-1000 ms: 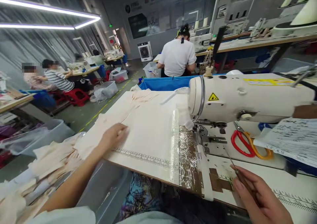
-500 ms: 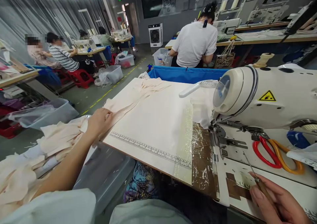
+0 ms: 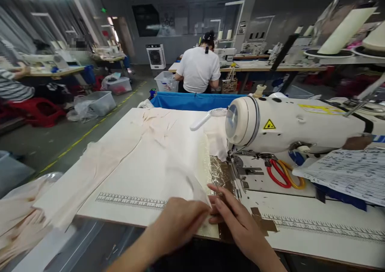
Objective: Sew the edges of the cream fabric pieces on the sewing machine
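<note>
My left hand (image 3: 183,220) is closed on a white fabric piece (image 3: 192,183), blurred by motion, near the front edge of the sewing table. Against its fingertips is my right hand (image 3: 233,218), thumb and fingers bent near the cloth's edge. A small bit of what looks like the awl (image 3: 219,194) shows between those fingers; the rest is hidden. To the right of both hands stands the sewing machine (image 3: 282,119), its needle area just beyond my right fingers. Pale pink fabric pieces (image 3: 102,159) lie along the table's left side.
Red and orange-handled scissors (image 3: 279,173) rest beside the machine bed. A written sheet (image 3: 349,173) lies at right. A white-handled tool (image 3: 200,121) lies behind the hands. A blue cloth bin (image 3: 192,101) borders the back; a person (image 3: 197,69) sits beyond.
The view has turned right. My left hand has left the pink fabric and come to the middle with a white piece. My right hand has moved left from beside the scissors to meet it.
</note>
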{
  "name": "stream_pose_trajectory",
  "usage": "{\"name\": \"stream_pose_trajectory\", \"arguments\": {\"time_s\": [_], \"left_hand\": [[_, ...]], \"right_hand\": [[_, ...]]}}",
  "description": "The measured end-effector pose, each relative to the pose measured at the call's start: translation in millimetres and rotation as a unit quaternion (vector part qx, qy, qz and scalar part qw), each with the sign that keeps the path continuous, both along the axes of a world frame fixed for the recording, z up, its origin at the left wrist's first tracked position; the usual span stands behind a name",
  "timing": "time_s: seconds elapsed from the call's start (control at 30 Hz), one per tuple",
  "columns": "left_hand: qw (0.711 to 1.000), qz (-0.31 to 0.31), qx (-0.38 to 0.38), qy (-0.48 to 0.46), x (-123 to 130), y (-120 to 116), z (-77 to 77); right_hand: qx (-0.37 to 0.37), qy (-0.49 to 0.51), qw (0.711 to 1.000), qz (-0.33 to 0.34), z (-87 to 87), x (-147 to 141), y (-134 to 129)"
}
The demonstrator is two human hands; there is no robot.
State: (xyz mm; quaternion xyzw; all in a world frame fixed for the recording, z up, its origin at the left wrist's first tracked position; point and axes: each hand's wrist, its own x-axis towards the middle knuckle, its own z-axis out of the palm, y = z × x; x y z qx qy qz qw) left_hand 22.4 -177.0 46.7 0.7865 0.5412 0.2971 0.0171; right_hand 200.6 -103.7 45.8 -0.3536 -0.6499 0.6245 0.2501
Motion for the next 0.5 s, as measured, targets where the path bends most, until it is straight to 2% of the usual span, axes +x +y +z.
{"name": "stream_pose_trajectory", "arguments": {"time_s": [0.13,0.23,0.4,0.5], "left_hand": [[0.990,-0.142,-0.018,-0.015,33.6,1.9,-7.7],[0.980,-0.195,-0.027,-0.024,38.0,5.7,-15.1],[0.964,-0.256,-0.058,-0.049,37.1,11.6,-24.4],[0.945,-0.310,-0.071,-0.078,32.9,6.4,-30.4]], "right_hand": [[0.038,-0.014,0.998,0.051,4.5,-7.6,12.3],[0.018,-0.025,0.997,0.064,3.9,-2.2,9.4],[0.017,-0.043,0.998,0.036,6.0,1.6,-4.8],[-0.037,0.005,0.999,-0.016,6.1,5.8,-14.9]]}}
